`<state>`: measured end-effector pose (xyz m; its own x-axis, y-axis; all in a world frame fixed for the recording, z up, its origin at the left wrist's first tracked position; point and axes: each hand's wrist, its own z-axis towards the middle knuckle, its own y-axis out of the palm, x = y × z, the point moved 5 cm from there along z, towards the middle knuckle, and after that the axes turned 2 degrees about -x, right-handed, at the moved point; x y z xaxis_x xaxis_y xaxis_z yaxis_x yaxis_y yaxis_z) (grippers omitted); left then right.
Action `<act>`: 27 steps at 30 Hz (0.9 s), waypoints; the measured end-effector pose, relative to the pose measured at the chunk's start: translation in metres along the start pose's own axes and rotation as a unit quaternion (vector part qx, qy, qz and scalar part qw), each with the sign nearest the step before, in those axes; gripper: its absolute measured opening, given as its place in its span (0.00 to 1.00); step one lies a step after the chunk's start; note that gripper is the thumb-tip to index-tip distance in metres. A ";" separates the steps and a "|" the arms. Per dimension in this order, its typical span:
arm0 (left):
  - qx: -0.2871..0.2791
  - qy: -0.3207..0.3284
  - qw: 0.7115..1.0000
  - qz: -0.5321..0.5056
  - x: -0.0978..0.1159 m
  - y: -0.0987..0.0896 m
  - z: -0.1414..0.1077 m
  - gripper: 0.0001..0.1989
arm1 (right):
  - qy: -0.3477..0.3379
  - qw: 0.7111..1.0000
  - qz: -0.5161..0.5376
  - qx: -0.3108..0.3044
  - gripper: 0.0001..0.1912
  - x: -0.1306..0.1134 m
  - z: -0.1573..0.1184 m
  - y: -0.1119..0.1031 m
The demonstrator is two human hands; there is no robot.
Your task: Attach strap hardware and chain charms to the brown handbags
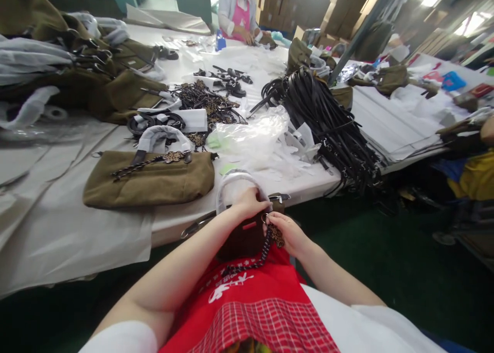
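Observation:
Close to my body, a dark olive handbag (pixel 237 240) stands against the table edge, its handle (pixel 222 191) wrapped in white film. My left hand (pixel 252 203) is closed around the right side of that handle, near its base. Just below, my right hand (pixel 287 233) pinches a bag charm (pixel 275 235) by its metal ring. The charm has a leopard-print flower and a black-and-white braided cord that hangs over the red apron. To the left on the table lies another olive handbag (pixel 154 186), with a similar charm (pixel 172 157) at its wrapped handle.
Black straps (pixel 316 111) are heaped at the table's right edge. Loose charms (pixel 206 103) and clear plastic bags (pixel 254 134) lie mid-table. More olive bags (pixel 123 90) are piled at left. A slanted pole (pixel 358 31) rises at right. Across the table, a person (pixel 239 18) handles something.

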<state>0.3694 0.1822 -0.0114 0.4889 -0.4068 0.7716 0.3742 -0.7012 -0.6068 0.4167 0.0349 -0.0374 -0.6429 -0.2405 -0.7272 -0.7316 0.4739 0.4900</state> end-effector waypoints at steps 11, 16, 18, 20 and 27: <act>0.078 -0.049 0.994 0.051 0.008 -0.033 -0.002 0.23 | 0.027 0.997 0.028 0.068 0.06 0.010 0.030 -0.009; 0.078 -0.050 0.995 0.034 0.012 -0.021 -0.017 0.23 | 0.049 0.995 0.039 0.074 0.05 0.009 0.034 -0.004; 0.086 -0.042 0.995 0.019 0.012 -0.019 -0.024 0.22 | 0.056 0.994 0.051 0.079 0.06 0.007 0.032 -0.003; 0.093 -0.032 0.995 -0.006 0.009 -0.018 -0.031 0.20 | 0.066 0.992 0.067 0.085 0.07 0.004 0.028 -0.002; 0.123 -0.067 0.975 -0.174 -0.024 -0.009 -0.047 0.17 | 0.065 0.990 0.099 0.078 0.08 0.002 0.017 0.006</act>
<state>0.3173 0.1712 -0.0159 0.3916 -0.0774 0.9169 0.7053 -0.6147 -0.3531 0.4151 0.0513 -0.0444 -0.8017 -0.2313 -0.5511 -0.5505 0.6450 0.5300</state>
